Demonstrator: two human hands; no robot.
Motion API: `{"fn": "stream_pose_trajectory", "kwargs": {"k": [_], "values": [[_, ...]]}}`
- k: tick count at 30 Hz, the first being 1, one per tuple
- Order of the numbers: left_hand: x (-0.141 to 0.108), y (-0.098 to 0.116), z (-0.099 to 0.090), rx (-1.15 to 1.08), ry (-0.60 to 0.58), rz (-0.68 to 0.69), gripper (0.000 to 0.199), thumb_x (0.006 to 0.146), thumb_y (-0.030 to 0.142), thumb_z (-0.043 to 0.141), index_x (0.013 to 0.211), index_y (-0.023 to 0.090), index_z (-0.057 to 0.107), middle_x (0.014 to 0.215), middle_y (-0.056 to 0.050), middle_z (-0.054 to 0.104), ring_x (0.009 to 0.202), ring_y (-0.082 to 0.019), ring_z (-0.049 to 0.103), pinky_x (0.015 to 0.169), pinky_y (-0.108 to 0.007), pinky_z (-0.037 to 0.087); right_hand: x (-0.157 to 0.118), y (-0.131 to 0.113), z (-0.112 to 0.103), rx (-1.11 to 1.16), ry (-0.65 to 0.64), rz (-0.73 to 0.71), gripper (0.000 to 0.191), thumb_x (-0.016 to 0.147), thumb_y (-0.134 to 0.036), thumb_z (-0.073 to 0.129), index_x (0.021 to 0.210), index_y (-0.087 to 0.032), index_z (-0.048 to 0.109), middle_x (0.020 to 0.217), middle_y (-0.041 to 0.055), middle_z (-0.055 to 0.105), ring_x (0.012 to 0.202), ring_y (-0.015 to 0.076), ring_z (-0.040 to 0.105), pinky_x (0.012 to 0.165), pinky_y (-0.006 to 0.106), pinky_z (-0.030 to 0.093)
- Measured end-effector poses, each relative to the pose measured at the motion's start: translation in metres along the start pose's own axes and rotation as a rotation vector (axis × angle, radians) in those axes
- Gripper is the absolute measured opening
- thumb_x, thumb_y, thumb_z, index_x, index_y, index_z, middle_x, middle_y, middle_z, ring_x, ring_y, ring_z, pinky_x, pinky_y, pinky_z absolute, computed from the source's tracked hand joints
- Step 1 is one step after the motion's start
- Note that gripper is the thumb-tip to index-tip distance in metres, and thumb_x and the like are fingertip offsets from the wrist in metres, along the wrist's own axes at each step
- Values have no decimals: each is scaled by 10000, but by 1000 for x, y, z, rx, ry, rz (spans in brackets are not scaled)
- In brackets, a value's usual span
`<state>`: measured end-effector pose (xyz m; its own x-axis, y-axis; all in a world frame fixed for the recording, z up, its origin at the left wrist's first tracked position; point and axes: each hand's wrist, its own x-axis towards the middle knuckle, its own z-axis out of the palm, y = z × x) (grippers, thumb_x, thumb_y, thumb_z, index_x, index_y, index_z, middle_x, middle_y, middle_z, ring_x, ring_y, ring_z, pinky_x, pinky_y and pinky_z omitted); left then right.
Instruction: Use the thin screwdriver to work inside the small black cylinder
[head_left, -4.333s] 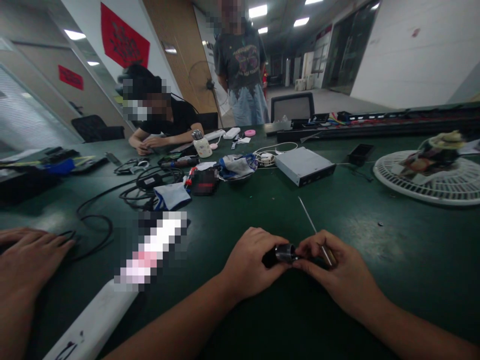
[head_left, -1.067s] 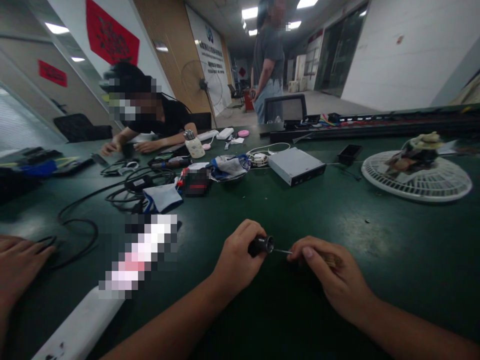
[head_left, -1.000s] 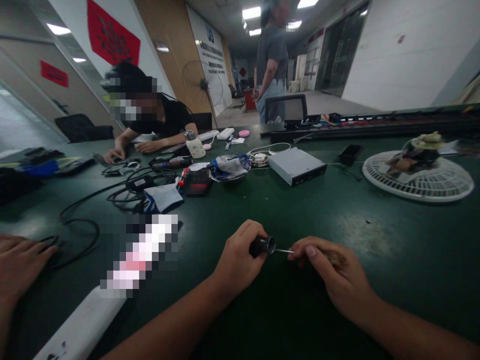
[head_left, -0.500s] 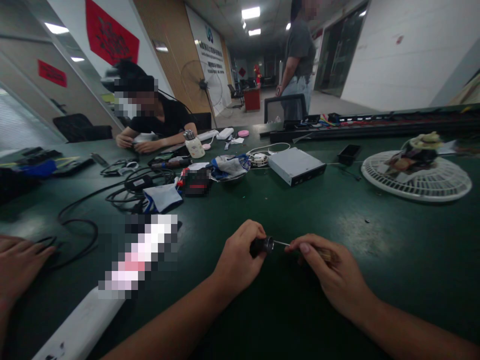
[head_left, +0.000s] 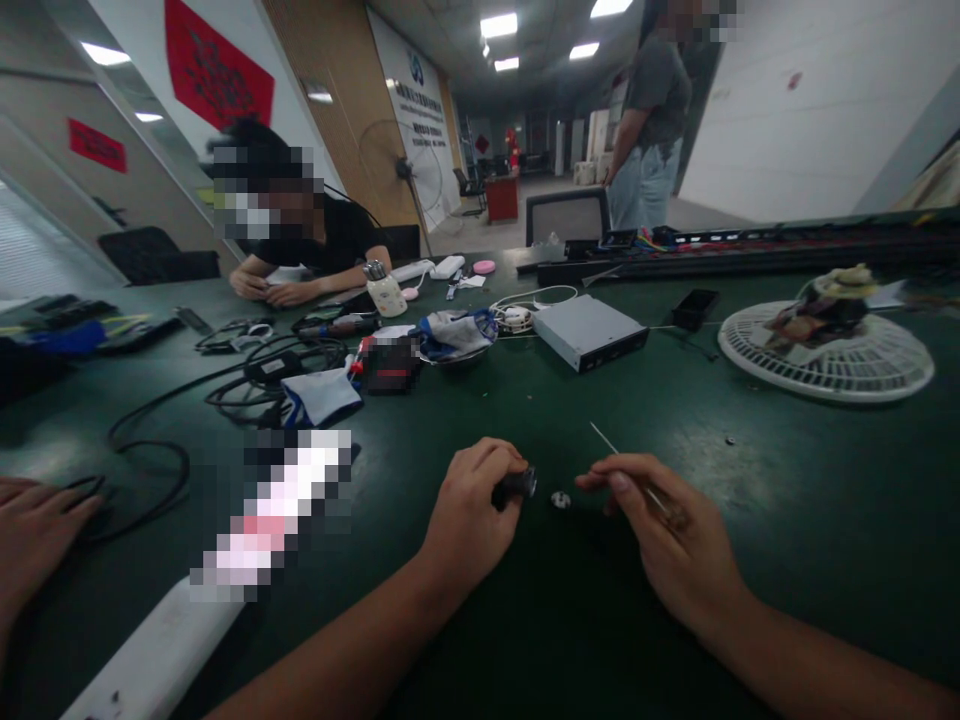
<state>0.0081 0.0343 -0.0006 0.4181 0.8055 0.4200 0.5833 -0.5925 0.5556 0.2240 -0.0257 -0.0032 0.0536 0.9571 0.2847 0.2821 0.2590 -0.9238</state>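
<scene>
My left hand (head_left: 476,500) is wrapped round a small black cylinder (head_left: 519,484), whose open-looking end faces right. My right hand (head_left: 667,520) grips a screwdriver (head_left: 658,500) by its amber handle, the thin metal shaft pointing up and to the left, apart from the cylinder. Between the two hands a small round silver-and-black piece (head_left: 560,499) lies on the dark green table (head_left: 540,620).
A grey box-shaped drive (head_left: 589,328) and a white fan grille (head_left: 825,350) lie farther back. Cables and gloves (head_left: 322,395) are at the left, near a long white object (head_left: 150,640). Another person's hand (head_left: 41,530) rests at the left edge.
The screwdriver's shaft has left the cylinder's end and now tilts upward. The small round piece now shows on the table between my hands. The standing person appears farther right.
</scene>
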Motion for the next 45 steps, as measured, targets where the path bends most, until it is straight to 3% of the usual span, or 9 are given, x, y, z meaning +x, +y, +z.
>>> {"fn": "stream_pose_trajectory", "kwargs": {"k": [4, 6, 10, 15, 21, 29, 35, 45], "values": [[1, 1, 0, -7, 16, -32, 316, 757, -59, 633, 926, 207, 608, 1019, -24, 640, 998, -221, 610, 881, -401, 479, 4, 0, 5, -206, -202, -108, 170, 951, -174, 582, 1018, -284, 693, 1212, 51, 726, 1166, 265, 659, 992, 490, 527], [1, 1, -1, -20, 16, -45, 309, 762, -57, 626, 923, 206, 607, 1011, -24, 640, 990, -220, 613, 871, -396, 481, 5, 1, 6, -269, -272, -131, 195, 883, -90, 604, 934, -265, 673, 1190, 64, 723, 1166, 280, 656, 962, 498, 544], [2, 2, -1, -33, 5, -67, 291, 778, -37, 626, 934, 208, 615, 1018, -29, 643, 987, -222, 619, 866, -394, 490, 3, 4, 4, -252, -351, -124, 223, 831, -27, 586, 867, -245, 615, 1042, 57, 719, 983, 239, 716, 801, 393, 594], [2, 0, -1, -73, -78, 10, 292, 777, -6, 663, 966, 214, 628, 1054, -34, 666, 1017, -222, 636, 890, -391, 504, 0, 4, 1, -173, -267, -119, 154, 887, -99, 598, 870, -250, 573, 1007, 37, 738, 948, 216, 730, 802, 366, 585], [-2, 2, -1, -82, -217, 249, 261, 795, 97, 734, 1015, 213, 655, 1082, -50, 706, 1005, -225, 662, 862, -380, 517, -1, -1, 1, -99, -179, -89, 176, 879, -147, 649, 842, -253, 514, 954, 24, 728, 873, 189, 720, 760, 331, 568], [-3, -1, 2, -90, -178, 387, 262, 826, 171, 744, 1072, 191, 654, 1058, -61, 734, 959, -219, 682, 818, -363, 519, 1, -1, 3, -158, -167, 31, 162, 839, -225, 692, 836, -249, 531, 899, 32, 725, 801, 211, 698, 713, 351, 544], [-2, 1, 1, -102, -129, 399, 257, 847, 244, 751, 1069, 171, 646, 983, -59, 731, 901, -213, 676, 792, -358, 514, -1, -3, 3, -141, -161, -6, 166, 849, -227, 667, 803, -249, 509, 872, 20, 742, 777, 199, 717, 694, 333, 552], [-3, 2, 3, -39, -141, 416, 246, 829, 284, 767, 1001, 157, 645, 887, -51, 720, 805, -206, 654, 730, -351, 483, -2, -2, 1, -177, -206, 1, 184, 847, -223, 673, 789, -245, 500, 893, 19, 764, 764, 186, 732, 658, 306, 542]]}}
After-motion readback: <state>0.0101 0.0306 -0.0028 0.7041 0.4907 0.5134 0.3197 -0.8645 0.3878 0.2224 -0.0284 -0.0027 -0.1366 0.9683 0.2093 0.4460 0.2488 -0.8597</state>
